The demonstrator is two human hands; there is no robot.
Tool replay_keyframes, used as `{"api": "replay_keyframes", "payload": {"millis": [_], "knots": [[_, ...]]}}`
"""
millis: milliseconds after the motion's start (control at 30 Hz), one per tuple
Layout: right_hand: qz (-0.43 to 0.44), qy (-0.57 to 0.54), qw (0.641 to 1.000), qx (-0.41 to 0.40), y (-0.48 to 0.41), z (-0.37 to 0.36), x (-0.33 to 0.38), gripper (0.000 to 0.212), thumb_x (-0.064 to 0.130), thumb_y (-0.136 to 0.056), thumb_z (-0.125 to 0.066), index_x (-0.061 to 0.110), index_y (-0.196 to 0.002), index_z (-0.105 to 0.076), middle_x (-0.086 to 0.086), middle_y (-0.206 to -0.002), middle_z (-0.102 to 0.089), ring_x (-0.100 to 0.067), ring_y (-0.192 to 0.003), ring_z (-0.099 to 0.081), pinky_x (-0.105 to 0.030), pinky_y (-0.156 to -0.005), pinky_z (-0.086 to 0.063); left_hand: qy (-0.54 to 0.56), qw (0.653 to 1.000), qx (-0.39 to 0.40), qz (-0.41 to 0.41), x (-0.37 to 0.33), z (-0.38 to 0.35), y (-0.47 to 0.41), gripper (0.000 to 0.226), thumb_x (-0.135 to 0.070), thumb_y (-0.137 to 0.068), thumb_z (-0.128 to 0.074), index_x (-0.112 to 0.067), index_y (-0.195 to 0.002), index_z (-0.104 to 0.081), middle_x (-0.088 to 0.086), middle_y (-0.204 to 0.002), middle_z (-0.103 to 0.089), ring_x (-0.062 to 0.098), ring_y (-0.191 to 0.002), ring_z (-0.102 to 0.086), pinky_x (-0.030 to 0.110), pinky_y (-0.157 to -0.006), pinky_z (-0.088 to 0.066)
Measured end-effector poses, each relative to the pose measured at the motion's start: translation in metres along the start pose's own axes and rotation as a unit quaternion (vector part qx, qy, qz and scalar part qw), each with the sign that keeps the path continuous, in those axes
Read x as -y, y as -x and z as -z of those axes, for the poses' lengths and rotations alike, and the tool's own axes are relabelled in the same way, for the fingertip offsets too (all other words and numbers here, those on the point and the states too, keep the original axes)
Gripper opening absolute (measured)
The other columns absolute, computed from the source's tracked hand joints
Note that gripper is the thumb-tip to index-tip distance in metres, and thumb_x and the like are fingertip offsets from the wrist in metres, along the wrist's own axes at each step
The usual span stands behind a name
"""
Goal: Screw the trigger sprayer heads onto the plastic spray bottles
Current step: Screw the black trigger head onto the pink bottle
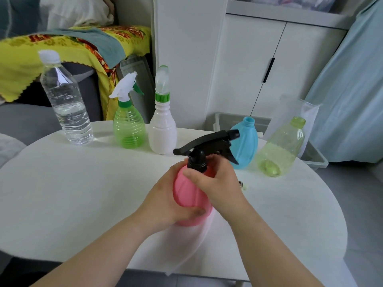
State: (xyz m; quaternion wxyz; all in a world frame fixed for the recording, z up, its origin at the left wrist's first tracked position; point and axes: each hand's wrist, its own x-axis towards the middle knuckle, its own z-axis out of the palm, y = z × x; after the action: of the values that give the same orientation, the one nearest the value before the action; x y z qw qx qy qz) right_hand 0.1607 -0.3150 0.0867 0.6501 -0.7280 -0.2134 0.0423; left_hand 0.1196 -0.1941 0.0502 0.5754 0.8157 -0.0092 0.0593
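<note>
A pink spray bottle (187,195) stands tilted on the white round table (83,193), gripped around its body by my left hand (163,201). A black trigger sprayer head (209,145) sits on its neck, nozzle pointing right. My right hand (215,183) wraps the black collar and the bottle's shoulder. Behind them stands a blue bottle (246,146) with an open neck and no head. A pale green bottle (281,148) with an open neck leans to its right. A green bottle (128,127) with a white sprayer head stands at the back.
A clear water bottle (66,104) with a white cap stands back left. A white bottle (162,129) with a green collar and clear cap is next to the green one. A grey bin (313,156) and white cabinet (269,65) lie beyond the table.
</note>
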Motion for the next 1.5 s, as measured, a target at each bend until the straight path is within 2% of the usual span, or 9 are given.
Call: {"api": "replay_keyframes", "payload": {"millis": [100, 267, 533, 700, 900, 1033, 1200, 1333, 1500], "knots": [[-0.007, 0.022, 1.000, 0.017, 0.000, -0.001, -0.003, 0.023, 0.019, -0.071, -0.072, 0.036, -0.075, -0.056, 0.020, -0.078, -0.061, 0.019, -0.074, -0.056, -0.001, -0.067, -0.043, 0.010, 1.000, 0.008, 0.006, 0.001, 0.001, 0.000, 0.079, -0.042, -0.034, -0.075, -0.074, -0.093, -0.033, -0.048, -0.097, -0.052, -0.021, -0.091, -0.051, -0.002, -0.062, -0.041], [-0.022, -0.061, 0.992, 0.112, 0.003, 0.013, -0.003, 0.022, 0.026, -0.071, -0.057, 0.032, -0.092, -0.062, 0.020, -0.093, -0.064, 0.012, -0.089, -0.058, -0.005, -0.075, -0.045, 0.016, 1.000, 0.021, 0.014, 0.005, 0.005, -0.002, 0.078, -0.041, -0.031, -0.077, -0.072, -0.089, -0.035, -0.026, -0.098, -0.058, -0.019, -0.087, -0.053, 0.000, -0.060, -0.043], [0.021, -0.054, 0.998, 0.027, 0.004, 0.002, -0.008, 0.036, 0.009, -0.075, -0.068, 0.009, -0.107, -0.051, 0.010, -0.086, -0.062, 0.009, -0.077, -0.059, -0.004, -0.068, -0.045, -0.006, 1.000, 0.005, 0.028, 0.011, 0.002, -0.002, 0.078, -0.049, -0.027, -0.073, -0.064, -0.091, -0.030, -0.023, -0.100, -0.052, -0.006, -0.089, -0.055, 0.004, -0.058, -0.045], [0.009, -0.073, 0.994, 0.083, 0.003, 0.008, -0.007, 0.042, 0.016, -0.073, -0.058, 0.032, -0.110, -0.048, 0.020, -0.096, -0.061, 0.014, -0.090, -0.057, -0.004, -0.078, -0.043, 0.015, 0.999, 0.008, 0.037, 0.014, 0.003, -0.005, 0.079, -0.047, -0.026, -0.075, -0.055, -0.092, -0.033, -0.021, -0.101, -0.052, -0.008, -0.088, -0.055, 0.007, -0.060, -0.046], [0.014, -0.072, 0.994, 0.079, 0.001, 0.013, -0.008, 0.021, 0.009, -0.078, -0.063, 0.024, -0.092, -0.060, 0.011, -0.089, -0.064, 0.004, -0.083, -0.059, -0.013, -0.078, -0.048, 0.035, 0.999, 0.021, 0.035, 0.014, 0.007, -0.006, 0.078, -0.045, -0.025, -0.076, -0.052, -0.093, -0.039, -0.021, -0.103, -0.054, -0.011, -0.090, -0.055, 0.009, -0.066, -0.046], [0.023, -0.008, 0.999, -0.033, 0.002, -0.002, -0.010, 0.039, 0.008, -0.070, -0.071, 0.033, -0.076, -0.042, 0.017, -0.075, -0.052, 0.011, -0.066, -0.051, -0.012, -0.069, -0.042, 0.048, 0.998, 0.030, 0.016, 0.011, 0.008, -0.004, 0.070, -0.042, -0.028, -0.076, -0.066, -0.086, -0.043, -0.027, -0.094, -0.062, -0.008, -0.089, -0.058, 0.011, -0.070, -0.048], [0.014, -0.066, 0.995, 0.075, 0.003, 0.006, -0.007, 0.031, 0.016, -0.069, -0.059, 0.032, -0.094, -0.048, 0.024, -0.086, -0.058, 0.008, -0.087, -0.054, -0.011, -0.078, -0.044, 0.053, 0.998, 0.037, 0.018, 0.009, 0.007, -0.003, 0.067, -0.041, -0.028, -0.076, -0.069, -0.080, -0.044, -0.042, -0.085, -0.058, -0.014, -0.082, -0.057, 0.005, -0.064, -0.046], [0.015, -0.071, 0.995, 0.068, 0.003, 0.013, -0.004, 0.016, 0.018, -0.074, -0.061, 0.031, -0.084, -0.060, 0.018, -0.080, -0.065, 0.004, -0.079, -0.058, -0.010, -0.072, -0.046, 0.050, 0.998, 0.033, 0.028, 0.009, 0.007, -0.005, 0.074, -0.043, -0.027, -0.075, -0.058, -0.091, -0.042, -0.028, -0.098, -0.058, -0.006, -0.093, -0.057, 0.010, -0.068, -0.047], [0.020, -0.011, 0.999, -0.026, 0.003, 0.001, -0.007, 0.037, 0.010, -0.072, -0.070, 0.031, -0.085, -0.043, 0.012, -0.085, -0.057, 0.013, -0.071, -0.055, -0.003, -0.067, -0.043, 0.036, 0.998, 0.034, 0.031, 0.011, 0.006, -0.004, 0.079, -0.045, -0.028, -0.074, -0.049, -0.098, -0.037, -0.018, -0.110, -0.052, 0.005, -0.101, -0.056, 0.021, -0.075, -0.049]]}}
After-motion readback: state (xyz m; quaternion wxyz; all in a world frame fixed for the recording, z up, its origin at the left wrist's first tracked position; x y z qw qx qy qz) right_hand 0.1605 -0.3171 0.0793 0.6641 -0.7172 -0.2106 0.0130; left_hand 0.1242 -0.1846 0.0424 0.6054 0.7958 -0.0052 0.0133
